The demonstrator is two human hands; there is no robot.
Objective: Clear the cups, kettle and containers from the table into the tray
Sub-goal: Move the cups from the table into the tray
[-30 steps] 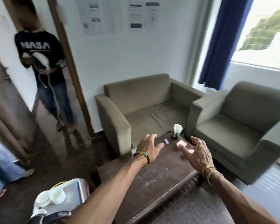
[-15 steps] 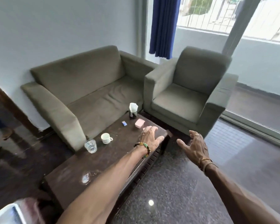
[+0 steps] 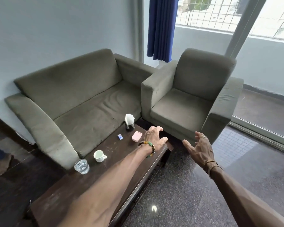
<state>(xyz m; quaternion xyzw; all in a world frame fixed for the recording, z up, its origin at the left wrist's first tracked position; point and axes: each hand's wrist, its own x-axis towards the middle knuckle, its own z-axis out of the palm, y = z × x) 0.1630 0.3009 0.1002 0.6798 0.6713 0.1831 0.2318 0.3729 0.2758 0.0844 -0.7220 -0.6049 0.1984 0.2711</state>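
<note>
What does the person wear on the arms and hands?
No sleeves show on either arm. The left hand has a beaded bracelet at its wrist, with brown, amber and green beads. The right hand has thin gold-coloured bangles at its wrist and a ring on one finger.

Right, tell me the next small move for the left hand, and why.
Probably shift the left hand slightly left and close it round the pink container. That hand is spread open right beside it at the far end of the table, holding nothing, and the container is the nearest thing to it. The right hand is open too, out past the table.
</note>
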